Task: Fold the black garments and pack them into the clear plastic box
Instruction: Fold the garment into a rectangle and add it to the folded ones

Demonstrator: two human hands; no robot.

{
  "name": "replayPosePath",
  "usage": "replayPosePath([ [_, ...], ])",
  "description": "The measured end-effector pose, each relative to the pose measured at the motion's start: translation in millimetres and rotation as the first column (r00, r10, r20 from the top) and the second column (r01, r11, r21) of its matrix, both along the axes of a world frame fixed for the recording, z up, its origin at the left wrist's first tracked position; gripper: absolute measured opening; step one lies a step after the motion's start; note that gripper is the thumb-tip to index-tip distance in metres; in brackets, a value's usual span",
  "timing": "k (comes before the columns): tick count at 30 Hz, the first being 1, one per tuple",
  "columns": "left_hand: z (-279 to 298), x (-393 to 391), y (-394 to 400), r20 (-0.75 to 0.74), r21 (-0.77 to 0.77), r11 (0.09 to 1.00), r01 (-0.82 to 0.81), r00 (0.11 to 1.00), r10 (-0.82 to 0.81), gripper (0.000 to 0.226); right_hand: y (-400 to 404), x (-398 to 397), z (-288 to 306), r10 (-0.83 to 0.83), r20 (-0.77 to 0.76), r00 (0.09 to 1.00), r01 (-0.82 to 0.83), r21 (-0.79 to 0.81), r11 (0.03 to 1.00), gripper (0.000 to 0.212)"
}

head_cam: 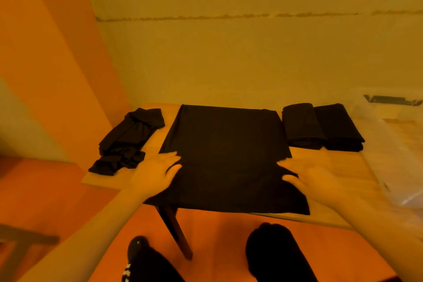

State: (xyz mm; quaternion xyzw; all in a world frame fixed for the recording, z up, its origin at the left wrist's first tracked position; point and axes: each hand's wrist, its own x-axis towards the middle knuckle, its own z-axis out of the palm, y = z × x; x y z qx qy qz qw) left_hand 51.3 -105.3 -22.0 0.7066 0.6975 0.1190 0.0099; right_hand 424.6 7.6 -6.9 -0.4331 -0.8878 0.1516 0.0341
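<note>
We see a black garment [225,155] spread flat mid-counter [325,167], its near edge hanging over the front. Left hand [158,173] lies flat on its left edge, fingers straight, gripping nothing. Right hand [313,178] lies flat on its right edge, fingers spread, gripping nothing; it is a bit blurred. Crumpled garment [128,139] sits at counter's left. Two folded garments [322,127] sit side by side, touching, at far right. Clear plastic box [393,144] is just right of them, at the counter's right end.
</note>
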Motion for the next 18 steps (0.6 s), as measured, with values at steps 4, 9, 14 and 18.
replayPosePath([
  [4, -25.7, 22.5, 41.9, -0.106, -0.224, 0.973, -0.046, 0.994, 0.023, 0.063, 9.7, -47.4, -27.1, -0.028, 0.151, 0.988, 0.037, -0.061, 0.997, 0.063],
  [9, -62.4, 8.8, 20.1, -0.097, -0.237, 0.959, -0.155, 0.986, 0.135, 0.114, 4.1, -27.0, -56.3, -0.106, 0.212, 0.971, 0.116, -0.034, 0.993, 0.086],
  [14, -66.2, 14.0, -6.4, -0.107, -0.213, 0.966, -0.148, 0.986, 0.128, 0.106, -27.0, -18.9, -60.4, -0.088, 0.216, 0.972, 0.097, -0.032, 0.995, 0.123],
  [18, -53.9, 6.7, -0.7, 0.018, -0.230, 0.962, -0.144, 0.988, 0.152, 0.101, -15.3, -27.2, -43.9, -0.112, 0.149, 0.983, 0.131, -0.125, 0.983, 0.106],
])
